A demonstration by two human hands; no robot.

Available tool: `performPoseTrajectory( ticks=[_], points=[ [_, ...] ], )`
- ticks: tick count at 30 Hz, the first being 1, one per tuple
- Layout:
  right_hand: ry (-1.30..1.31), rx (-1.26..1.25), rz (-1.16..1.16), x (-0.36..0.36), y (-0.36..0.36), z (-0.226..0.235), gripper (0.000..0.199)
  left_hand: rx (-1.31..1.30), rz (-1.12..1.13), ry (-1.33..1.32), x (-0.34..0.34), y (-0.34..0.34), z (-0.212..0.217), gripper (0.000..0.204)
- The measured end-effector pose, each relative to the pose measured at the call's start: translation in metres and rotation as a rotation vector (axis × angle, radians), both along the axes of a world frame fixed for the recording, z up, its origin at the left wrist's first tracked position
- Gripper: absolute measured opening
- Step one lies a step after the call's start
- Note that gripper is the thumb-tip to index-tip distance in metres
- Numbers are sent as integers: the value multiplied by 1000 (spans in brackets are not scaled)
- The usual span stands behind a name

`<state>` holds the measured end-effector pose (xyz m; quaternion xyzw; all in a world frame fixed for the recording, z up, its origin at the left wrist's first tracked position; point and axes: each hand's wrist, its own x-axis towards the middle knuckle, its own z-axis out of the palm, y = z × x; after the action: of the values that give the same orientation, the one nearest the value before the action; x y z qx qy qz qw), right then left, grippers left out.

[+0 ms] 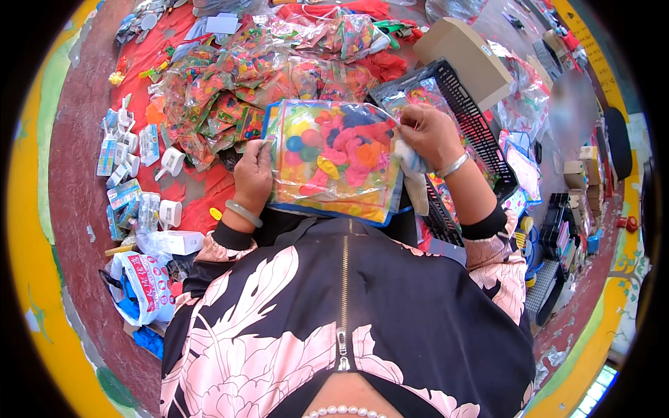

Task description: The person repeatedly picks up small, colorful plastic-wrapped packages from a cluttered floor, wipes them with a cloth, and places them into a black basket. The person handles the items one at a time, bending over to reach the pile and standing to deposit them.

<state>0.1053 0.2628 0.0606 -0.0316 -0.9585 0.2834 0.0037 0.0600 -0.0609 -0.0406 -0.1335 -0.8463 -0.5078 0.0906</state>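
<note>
In front of my lap lies a clear plastic bag [333,157] with a colourful card and loose balloons inside, pink, red, orange, yellow and dark blue. My left hand [254,171] pinches its left edge between thumb and fingers. At its upper right corner my right hand [431,134] is closed on the plastic edge. A pale cloth-like piece [412,171] hangs just below the right hand. Blue-edged sheets show beneath the bag, over my dark lap. Beyond it spreads a large heap of similar filled bags [230,97].
A black plastic crate [481,132] holding more bags stands close on the right, with a cardboard box [463,59] behind it. White handled items [171,161] and small packs lie on red cloth at left, near a white printed bag [143,285]. Stacked boxes [589,167] stand far right.
</note>
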Motion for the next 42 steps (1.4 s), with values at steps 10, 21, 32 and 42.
performPoseTrajectory(
  ticks=[10,21,32,42],
  points=[
    [-328,-1038,-147,8,7,-10,34,33,-72,149,2,1,3,7],
    [-621,-736,-81,13,4,-15,20,63,-86,230,4,1,3,6],
    [-300,-1101,-56,34,-9,-25,30,91,-101,237,4,0,-1,7],
    [-99,-549,39,40,-19,-48,26,1,-91,203,4,-3,3,11]
  ],
)
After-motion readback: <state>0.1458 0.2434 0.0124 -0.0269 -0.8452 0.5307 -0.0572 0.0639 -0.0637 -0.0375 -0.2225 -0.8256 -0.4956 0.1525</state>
